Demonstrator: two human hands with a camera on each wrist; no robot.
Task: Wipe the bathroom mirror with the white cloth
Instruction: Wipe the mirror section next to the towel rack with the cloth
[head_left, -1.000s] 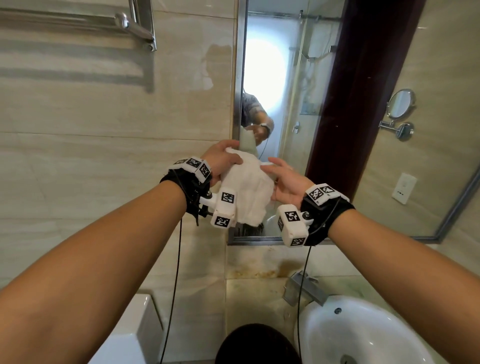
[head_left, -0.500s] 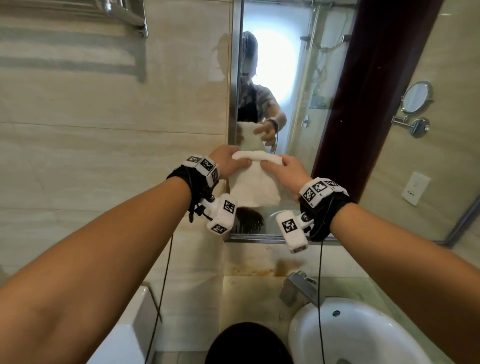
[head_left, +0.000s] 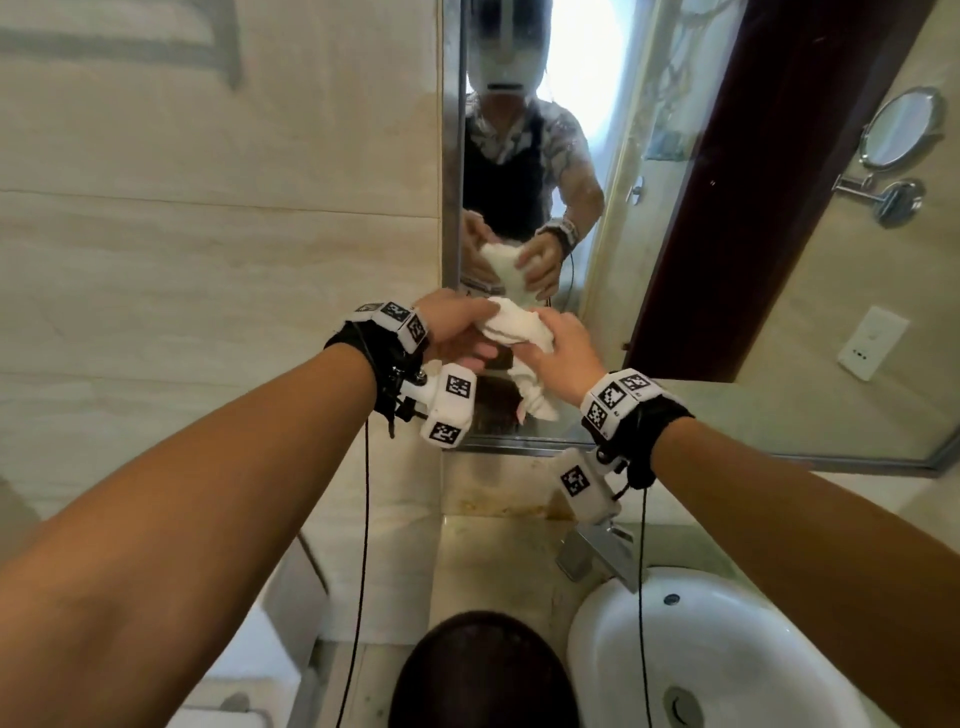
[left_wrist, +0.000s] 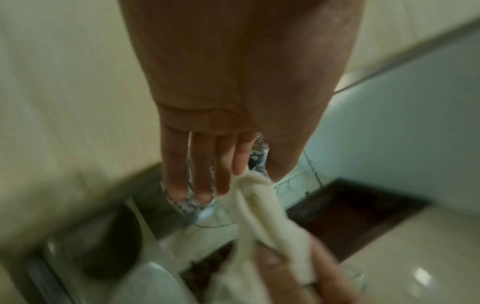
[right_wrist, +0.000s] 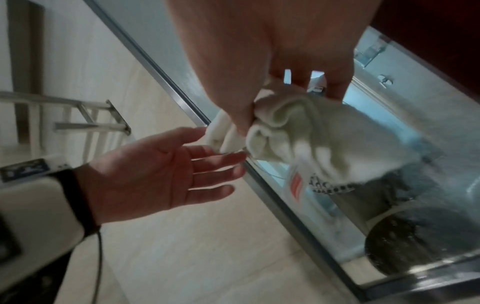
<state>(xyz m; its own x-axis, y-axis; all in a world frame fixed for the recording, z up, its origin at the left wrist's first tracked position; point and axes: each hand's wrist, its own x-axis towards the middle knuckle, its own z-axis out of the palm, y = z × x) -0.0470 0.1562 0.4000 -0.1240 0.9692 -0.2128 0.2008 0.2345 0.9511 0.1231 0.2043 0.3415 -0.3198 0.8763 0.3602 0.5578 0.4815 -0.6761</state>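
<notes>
The white cloth (head_left: 511, 330) is bunched up in front of the lower left corner of the bathroom mirror (head_left: 649, 234). My right hand (head_left: 545, 338) grips it, thumb over the folds and fingers behind. In the right wrist view the cloth (right_wrist: 311, 139) hangs from that hand (right_wrist: 285, 107) close to the glass (right_wrist: 389, 133). My left hand (head_left: 478, 338) is beside it with straight fingers. Its thumb and index tip touch the cloth's end (left_wrist: 262, 216), seen in the left wrist view with the left hand (left_wrist: 241, 181). The right wrist view shows the left hand (right_wrist: 221, 156) palm-up.
A white sink (head_left: 727, 649) with a metal faucet (head_left: 597, 556) sits below the mirror at right. A dark round object (head_left: 483, 675) lies at the bottom centre. A metal towel rack (right_wrist: 91, 115) hangs on the tiled wall at left. A round magnifying mirror (head_left: 904, 130) shows at upper right.
The cloth hung spread between both hands; now it is bunched in my right hand. My left hand has straightened its fingers. The view has tilted up the mirror.
</notes>
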